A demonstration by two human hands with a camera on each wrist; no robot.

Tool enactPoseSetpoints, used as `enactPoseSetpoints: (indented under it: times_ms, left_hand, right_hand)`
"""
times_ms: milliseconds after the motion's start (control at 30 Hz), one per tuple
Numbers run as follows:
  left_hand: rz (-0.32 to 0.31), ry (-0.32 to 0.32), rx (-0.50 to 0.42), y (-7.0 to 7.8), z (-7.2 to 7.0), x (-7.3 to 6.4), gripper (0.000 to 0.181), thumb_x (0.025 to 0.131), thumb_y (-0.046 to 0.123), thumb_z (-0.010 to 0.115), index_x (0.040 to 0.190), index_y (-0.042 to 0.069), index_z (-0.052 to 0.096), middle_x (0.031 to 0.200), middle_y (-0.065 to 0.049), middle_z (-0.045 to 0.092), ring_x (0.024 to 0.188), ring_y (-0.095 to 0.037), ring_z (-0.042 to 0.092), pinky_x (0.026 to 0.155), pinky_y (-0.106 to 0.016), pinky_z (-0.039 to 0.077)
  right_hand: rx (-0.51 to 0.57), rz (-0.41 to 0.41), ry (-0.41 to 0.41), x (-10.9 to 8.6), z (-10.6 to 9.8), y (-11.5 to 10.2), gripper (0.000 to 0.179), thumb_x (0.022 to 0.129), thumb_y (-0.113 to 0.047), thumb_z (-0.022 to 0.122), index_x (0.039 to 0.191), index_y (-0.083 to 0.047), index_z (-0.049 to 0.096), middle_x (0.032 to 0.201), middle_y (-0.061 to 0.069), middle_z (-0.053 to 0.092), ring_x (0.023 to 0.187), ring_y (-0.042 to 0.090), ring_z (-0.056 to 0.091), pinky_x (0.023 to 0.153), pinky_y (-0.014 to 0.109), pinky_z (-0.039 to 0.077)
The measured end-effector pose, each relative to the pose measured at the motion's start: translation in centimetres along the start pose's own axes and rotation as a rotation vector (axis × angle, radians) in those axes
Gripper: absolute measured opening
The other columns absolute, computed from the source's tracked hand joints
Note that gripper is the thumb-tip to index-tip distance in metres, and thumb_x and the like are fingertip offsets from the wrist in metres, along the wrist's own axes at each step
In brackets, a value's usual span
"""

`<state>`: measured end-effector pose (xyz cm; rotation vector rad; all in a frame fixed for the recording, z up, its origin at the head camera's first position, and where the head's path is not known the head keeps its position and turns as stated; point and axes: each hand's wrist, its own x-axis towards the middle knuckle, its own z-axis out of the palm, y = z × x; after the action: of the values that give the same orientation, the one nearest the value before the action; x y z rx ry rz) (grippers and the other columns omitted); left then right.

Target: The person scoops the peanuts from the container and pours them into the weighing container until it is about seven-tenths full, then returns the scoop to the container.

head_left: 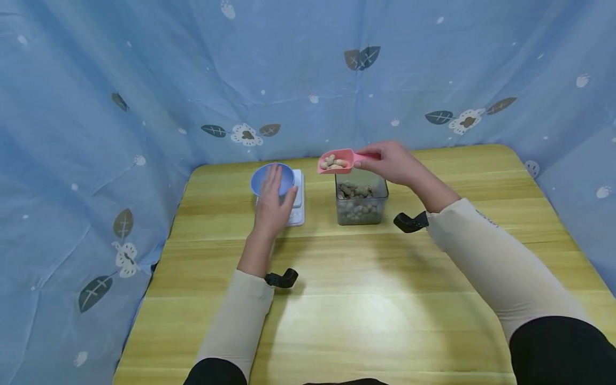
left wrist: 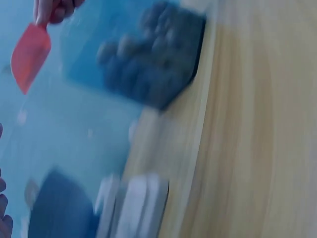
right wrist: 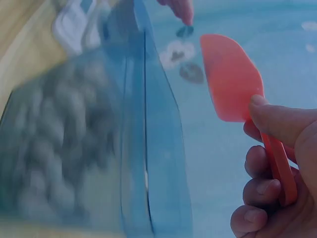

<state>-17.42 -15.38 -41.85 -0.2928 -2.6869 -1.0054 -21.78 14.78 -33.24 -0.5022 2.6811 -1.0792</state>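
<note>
My right hand (head_left: 392, 161) grips the handle of a pink scoop (right wrist: 233, 82), raised over the back edge of a clear bin (head_left: 361, 211). Several peanuts (head_left: 333, 162) lie in the scoop, and more peanuts (head_left: 355, 191) fill the lower part of the bin. With fingers extended, my left hand (head_left: 271, 206) is over a blue bowl (head_left: 287, 176), hiding part of it in the head view. Under the bowl is a white kitchen scale (head_left: 297, 214). In the left wrist view the scale (left wrist: 138, 208) and bowl (left wrist: 59, 206) look blurred.
The bin stands to the right of the scale on a wooden table (head_left: 337, 299). A blue patterned curtain (head_left: 308, 80) hangs along the table's back edge and sides. Each wrist wears a black camera mount, such as the right one (head_left: 410, 222).
</note>
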Motion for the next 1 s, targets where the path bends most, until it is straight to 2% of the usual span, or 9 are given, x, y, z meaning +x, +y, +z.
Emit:
enactPoseSetpoints:
  times_ms: [100, 167, 333, 467, 567, 700, 800, 900, 1000]
  left_hand:
    - [-0.105, 0.055, -0.016, -2.4, -1.1, -0.3, 0.069, 0.096, 0.046, 0.044, 0.151, 0.014, 0.019, 0.159, 0.004, 0.007, 0.146, -0.016, 0.007, 0.118, -0.042, 0.015]
    - [-0.180, 0.061, -0.039, -3.7, -1.6, -0.5, 0.070, 0.095, 0.047, 0.044, 0.152, 0.016, 0.016, 0.159, 0.003, 0.005, 0.146, -0.017, 0.006, 0.117, -0.043, 0.016]
    - [-0.285, -0.008, -0.111, -5.7, -1.9, -0.8, 0.076, 0.095, 0.049, 0.043, 0.152, 0.014, 0.009, 0.159, -0.003, 0.004, 0.146, -0.022, 0.007, 0.118, -0.046, 0.013]
    - [-0.305, -0.041, -0.127, -6.3, -1.5, -0.8, 0.076, 0.095, 0.046, 0.045, 0.153, 0.013, 0.009, 0.159, -0.007, 0.009, 0.145, -0.024, 0.010, 0.118, -0.043, 0.013]
    - [-0.305, -0.030, -0.117, -6.4, -1.3, -0.8, 0.076, 0.095, 0.046, 0.047, 0.153, 0.013, 0.010, 0.158, -0.009, 0.012, 0.144, -0.026, 0.014, 0.117, -0.045, 0.015]
    - [-0.314, -0.032, -0.128, -6.2, -1.3, -0.8, 0.077, 0.094, 0.045, 0.049, 0.153, 0.014, 0.011, 0.158, -0.008, 0.013, 0.144, -0.026, 0.014, 0.117, -0.045, 0.016]
    - [-0.304, -0.037, -0.125, -6.1, -1.3, -0.7, 0.078, 0.094, 0.045, 0.050, 0.152, 0.013, 0.011, 0.158, -0.009, 0.013, 0.144, -0.026, 0.014, 0.117, -0.045, 0.016]
    - [-0.281, -0.029, -0.107, -6.1, -1.4, -0.8, 0.078, 0.093, 0.046, 0.050, 0.152, 0.011, 0.012, 0.158, -0.011, 0.014, 0.144, -0.028, 0.015, 0.117, -0.046, 0.016]
    - [-0.274, -0.024, -0.101, -6.2, -1.6, -0.8, 0.078, 0.093, 0.046, 0.050, 0.152, 0.011, 0.012, 0.158, -0.011, 0.014, 0.144, -0.029, 0.015, 0.117, -0.046, 0.016]
  right_hand:
    - [0.034, -0.030, -0.006, 1.4, 1.7, -1.3, 0.048, 0.090, -0.046, 0.058, 0.128, -0.017, 0.060, 0.117, 0.004, 0.064, 0.086, 0.021, 0.053, 0.071, 0.034, 0.044]
    - [0.034, -0.046, -0.012, 2.3, 2.9, -2.1, 0.045, 0.090, -0.044, 0.058, 0.127, -0.017, 0.061, 0.115, 0.003, 0.065, 0.085, 0.020, 0.053, 0.070, 0.034, 0.044]
    - [-0.017, -0.079, -0.019, 4.2, 5.4, -3.7, 0.036, 0.093, -0.039, 0.056, 0.118, -0.016, 0.065, 0.101, 0.001, 0.066, 0.077, 0.020, 0.052, 0.067, 0.032, 0.044]
    - [-0.111, -0.099, -0.020, 5.1, 6.9, -4.9, 0.032, 0.095, -0.031, 0.054, 0.119, -0.012, 0.065, 0.083, 0.004, 0.062, 0.067, 0.020, 0.048, 0.061, 0.031, 0.040]
    - [-0.220, -0.138, -0.014, 5.6, 7.8, -5.8, 0.024, 0.095, -0.024, 0.052, 0.107, -0.011, 0.068, 0.072, 0.005, 0.055, 0.063, 0.020, 0.045, 0.059, 0.031, 0.037]
    - [-0.417, -0.225, 0.021, 5.8, 8.7, -7.0, 0.020, 0.095, -0.020, 0.051, 0.099, -0.011, 0.069, 0.081, 0.004, 0.060, 0.075, 0.021, 0.054, 0.068, 0.034, 0.045]
    - [-0.603, -0.310, 0.075, 5.8, 9.3, -7.7, 0.020, 0.095, -0.016, 0.053, 0.106, -0.012, 0.070, 0.091, 0.005, 0.062, 0.083, 0.023, 0.057, 0.073, 0.037, 0.050]
    - [-0.743, -0.385, 0.142, 5.9, 9.7, -8.2, 0.022, 0.090, -0.007, 0.058, 0.107, -0.013, 0.070, 0.092, 0.006, 0.061, 0.082, 0.023, 0.056, 0.069, 0.036, 0.049]
    - [-0.808, -0.422, 0.180, 5.9, 9.9, -8.5, 0.028, 0.085, -0.002, 0.061, 0.108, -0.013, 0.070, 0.093, 0.006, 0.062, 0.082, 0.023, 0.054, 0.066, 0.033, 0.046]
